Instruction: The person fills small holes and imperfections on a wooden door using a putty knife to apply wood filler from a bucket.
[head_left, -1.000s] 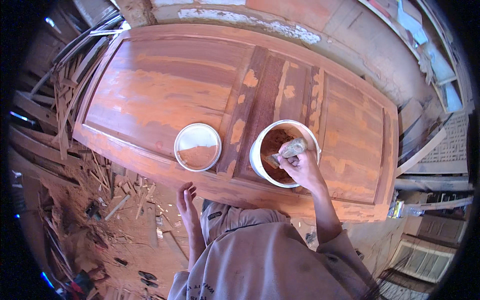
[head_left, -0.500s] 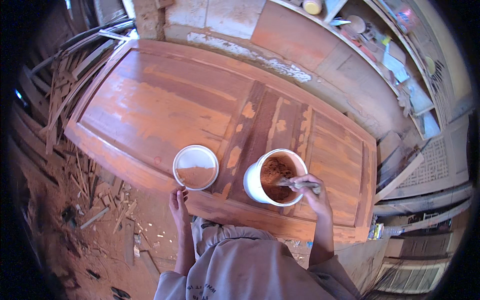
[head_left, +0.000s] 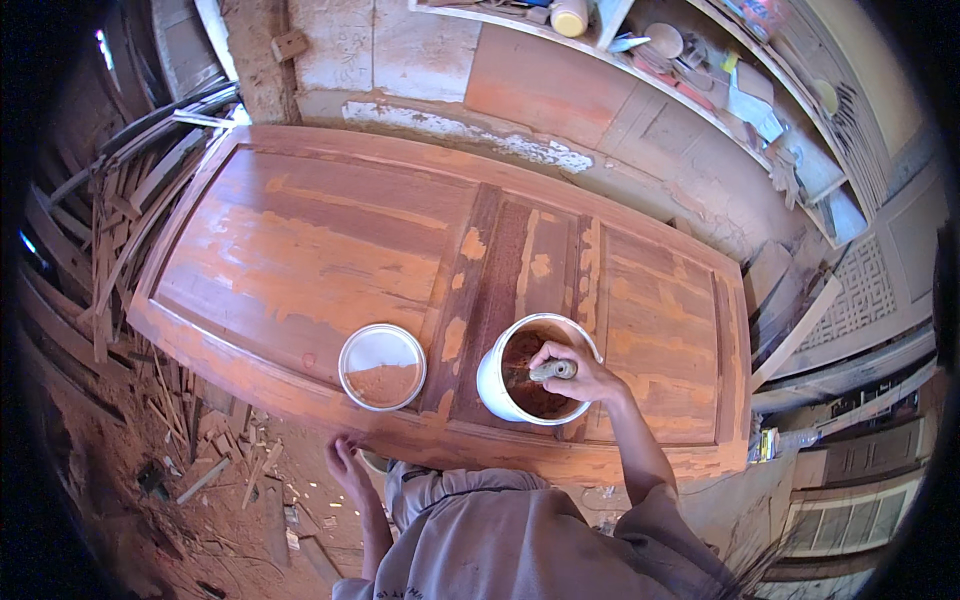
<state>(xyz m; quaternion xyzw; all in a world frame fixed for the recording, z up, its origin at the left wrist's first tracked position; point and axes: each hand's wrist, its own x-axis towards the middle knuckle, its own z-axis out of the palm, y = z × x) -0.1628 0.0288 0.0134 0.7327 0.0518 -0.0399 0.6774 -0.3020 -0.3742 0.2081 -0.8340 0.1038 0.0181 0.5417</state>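
Observation:
A wooden panel door [head_left: 330,230] with orange-brown smears lies flat before me. On it, near its front edge, stands a white bucket [head_left: 492,385] holding reddish-brown material. My right hand [head_left: 572,370] is over the bucket's mouth, closed round the worn greyish handle of a putty knife [head_left: 556,370]; its blade is hidden inside. Left of the bucket lies a round white lid [head_left: 382,345], brown material covering its near part. My left hand [head_left: 350,465] hangs just off the door's front edge, below the lid, fingers loosely apart and holding nothing.
Scrap wood strips [head_left: 135,230] are heaped at the left, with offcuts [head_left: 215,450] scattered over the dusty floor. A cluttered shelf [head_left: 690,75] runs along the back wall. Boards and a lattice-patterned panel [head_left: 850,300] lean at the right.
My right hand has moved left and over the bucket's mouth, with the knife handle now more upright. My left hand has drawn away from the lid's rim, toward me. The view has shifted.

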